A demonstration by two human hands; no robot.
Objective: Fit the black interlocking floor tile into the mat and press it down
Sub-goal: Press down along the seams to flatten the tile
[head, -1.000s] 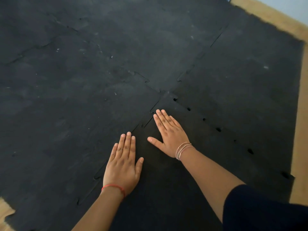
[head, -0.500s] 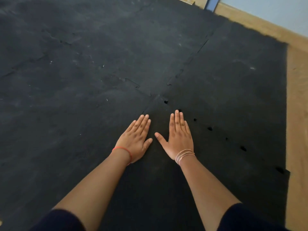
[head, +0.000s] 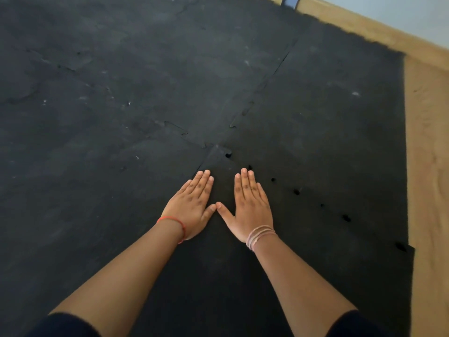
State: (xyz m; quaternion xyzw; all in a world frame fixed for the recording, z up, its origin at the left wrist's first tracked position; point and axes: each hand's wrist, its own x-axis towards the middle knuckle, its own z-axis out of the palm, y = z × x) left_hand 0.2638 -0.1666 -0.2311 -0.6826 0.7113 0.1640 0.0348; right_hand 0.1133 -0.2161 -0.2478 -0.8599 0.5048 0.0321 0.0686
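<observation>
The black interlocking tile lies flat in the near middle of the black mat, its far corner pointing at the junction of seams. My left hand rests flat, palm down, on the tile's left seam. My right hand lies flat on the tile just right of it; the two thumb tips touch. Neither hand holds anything. Small dark gaps dot the tile's right seam in a row running toward the near right.
A bare wooden floor strip runs along the mat's right edge and the far right. A pale wall rises beyond it, with a blue object at the top edge.
Both hands slid forward along the tile toward its far corner and drew together until the thumbs met. The left hand came up from farther back on the left seam.
</observation>
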